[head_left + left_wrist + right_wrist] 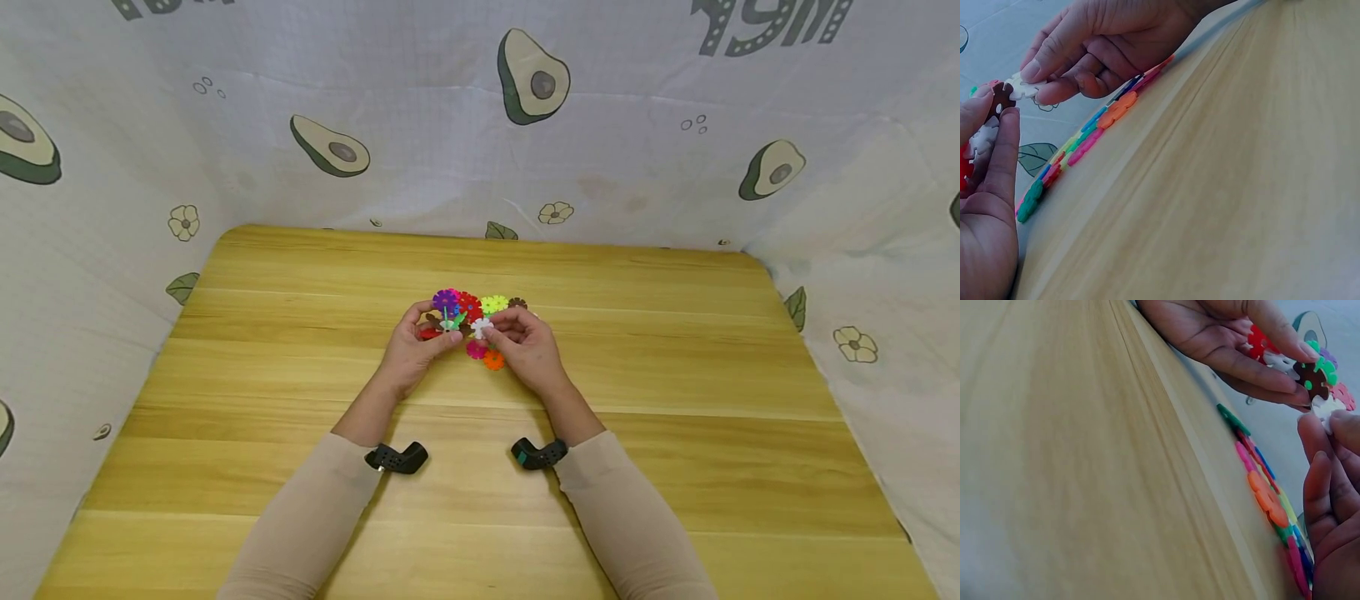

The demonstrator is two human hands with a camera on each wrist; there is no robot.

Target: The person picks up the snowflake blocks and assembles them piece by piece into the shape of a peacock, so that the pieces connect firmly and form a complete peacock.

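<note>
My left hand (411,354) holds a joined cluster of notched plastic snowflake discs between thumb and fingers. The cluster includes a red disc (1261,344), a brown disc (1314,380), a green disc (1322,362) and a purple disc (446,300). From the other side, my right hand (534,354) pinches a white snowflake disc (1024,89) between thumb and index finger. Its notched edge meets the brown disc at the cluster's end. Both hands are raised above the table, close together. My left fingers hide part of the cluster.
Loose snowflake discs lie on the wooden table (480,500) behind and under the hands, among them an orange disc (493,360), a yellow disc (495,304) and a dark green disc (1030,201). A white cloth printed with avocados (534,77) hangs around the table.
</note>
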